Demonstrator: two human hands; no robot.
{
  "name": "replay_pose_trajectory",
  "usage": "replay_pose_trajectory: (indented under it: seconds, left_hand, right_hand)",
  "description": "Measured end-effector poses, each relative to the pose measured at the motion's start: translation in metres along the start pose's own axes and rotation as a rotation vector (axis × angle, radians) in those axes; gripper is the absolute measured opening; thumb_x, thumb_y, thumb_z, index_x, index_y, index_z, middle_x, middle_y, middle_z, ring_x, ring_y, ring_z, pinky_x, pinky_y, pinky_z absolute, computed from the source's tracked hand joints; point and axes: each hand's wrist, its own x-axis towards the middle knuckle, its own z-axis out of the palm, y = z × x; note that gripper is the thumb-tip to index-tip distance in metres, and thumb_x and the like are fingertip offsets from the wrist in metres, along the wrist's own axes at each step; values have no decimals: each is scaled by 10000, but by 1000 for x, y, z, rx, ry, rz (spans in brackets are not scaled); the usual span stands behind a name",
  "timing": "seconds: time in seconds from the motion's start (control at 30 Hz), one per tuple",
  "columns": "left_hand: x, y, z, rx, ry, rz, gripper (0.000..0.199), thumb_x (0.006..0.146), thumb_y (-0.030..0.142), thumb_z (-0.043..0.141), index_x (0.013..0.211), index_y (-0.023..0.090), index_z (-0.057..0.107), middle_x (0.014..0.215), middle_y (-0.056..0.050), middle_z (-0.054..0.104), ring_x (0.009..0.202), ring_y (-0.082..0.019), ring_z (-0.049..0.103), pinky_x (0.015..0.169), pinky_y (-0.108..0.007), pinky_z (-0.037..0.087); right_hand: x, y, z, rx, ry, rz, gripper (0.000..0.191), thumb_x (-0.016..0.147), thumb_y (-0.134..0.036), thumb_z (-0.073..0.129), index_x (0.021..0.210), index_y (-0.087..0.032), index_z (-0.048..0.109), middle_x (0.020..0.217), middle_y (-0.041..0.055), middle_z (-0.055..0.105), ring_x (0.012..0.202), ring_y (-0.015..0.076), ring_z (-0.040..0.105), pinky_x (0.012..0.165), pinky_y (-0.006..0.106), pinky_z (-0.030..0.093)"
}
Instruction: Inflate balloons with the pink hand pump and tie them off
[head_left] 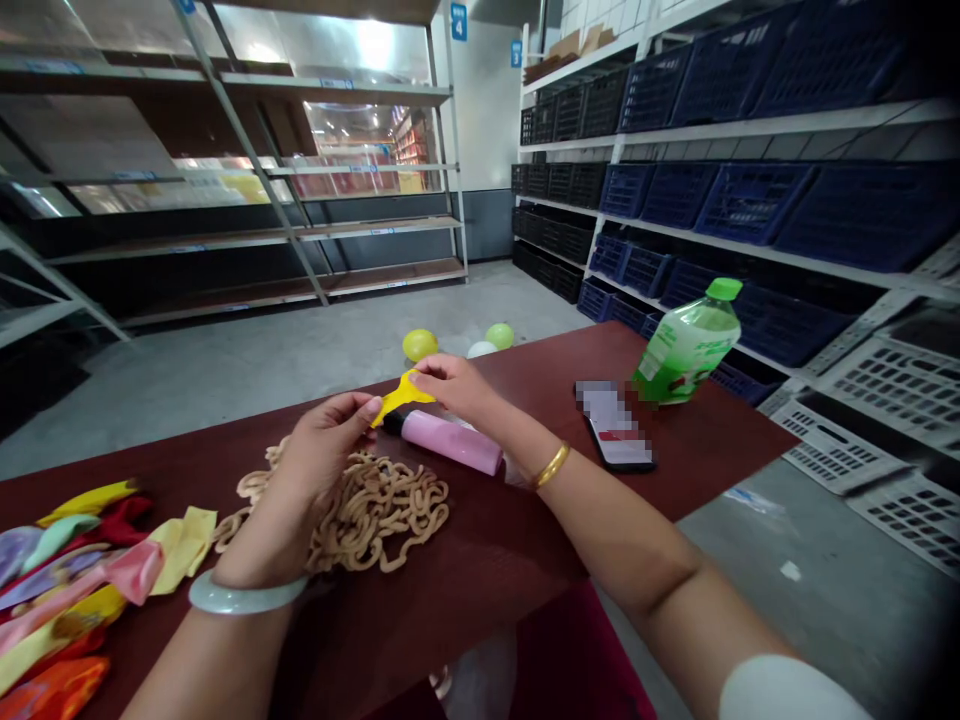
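Note:
A yellow uninflated balloon (405,393) is stretched between my two hands above the table. My left hand (326,445) pinches its near end between thumb and fingers. My right hand (457,385) grips the far end, fingers closed. Just below lies a pink cylinder with a black end (450,440), on its side. Under and beside my left hand spreads a heap of tan, curly, cord-like pieces (390,510), partly hidden by that hand and wrist. At the left edge lies a pile of limp balloons (97,560) in several colours.
The dark red table (495,590) holds a phone (615,425) and a green-capped bottle (690,340) at the right. Several inflated balloons, including a yellow one (420,346), rest beyond the far edge. Shelves with blue crates (757,200) line the right; metal racks (360,235) stand behind.

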Motion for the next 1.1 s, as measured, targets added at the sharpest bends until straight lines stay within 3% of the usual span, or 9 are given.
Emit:
replay_pose_trajectory:
  seconds: [0.2,0.4,0.5,0.6,0.67,0.73,0.87,1.0,1.1]
  left_hand:
    - [-4,3,0,-37,46,3,402,634,454,844,851,148,698,747,-16,632,589,-106,550,515,-192,454]
    - [-6,5,2,-284,62,-47,277,733,361,785,833,144,645,766,-45,670,630,-142,626,528,-218,510]
    - [-8,7,4,-450,20,-129,210,796,280,739,907,139,630,857,-94,715,710,-172,688,556,-224,537]
    - [-11,8,8,-535,-27,-161,176,829,222,711,963,141,630,943,-113,728,801,-192,718,637,-252,575]
    - [-12,8,10,-544,-69,-160,188,825,201,717,985,148,633,947,-103,729,808,-196,723,659,-268,586]
    - [-13,7,10,-540,-92,-154,206,808,197,736,981,156,634,914,-84,725,781,-192,721,648,-274,589]
    - [-14,5,8,-493,-91,-146,230,763,222,781,934,161,640,896,-63,714,764,-187,712,661,-296,599]
    - [-12,6,6,-343,-42,-177,230,729,239,806,855,145,638,807,-50,690,690,-164,686,583,-256,584]
    - [-11,7,5,-240,-50,-213,236,725,261,811,824,133,640,749,-52,676,618,-143,655,519,-225,555]
  right_hand:
    - [-3,1,1,294,-1,98,185,779,-309,699,781,-181,564,699,-10,599,601,108,548,483,199,398]
    - [-3,2,-1,283,103,86,340,749,-436,728,797,-217,473,612,-93,444,455,53,345,394,176,183]
    - [-5,4,6,184,95,40,250,806,-399,673,835,-214,508,708,-66,524,479,59,392,424,192,273]
    - [-7,8,16,-24,-3,-87,176,854,-356,642,908,-190,613,910,23,652,734,127,587,651,259,469]
    - [-8,10,18,-165,-4,-191,204,855,-266,641,1042,-185,657,1099,73,669,978,180,611,851,322,479]
    - [-9,10,17,-215,-75,-227,298,857,-208,625,1154,-190,655,1187,84,665,1073,196,602,927,349,462]
    - [-10,5,7,-177,-325,-150,237,855,-270,668,1072,-182,702,1091,61,719,981,194,656,862,320,497]
    - [-6,6,0,-412,-242,-206,89,845,-216,680,890,-170,741,882,32,732,811,164,646,751,278,474]
    - [-2,11,-3,-571,-192,-348,115,852,-126,648,858,-179,750,862,26,718,827,151,628,769,265,452]
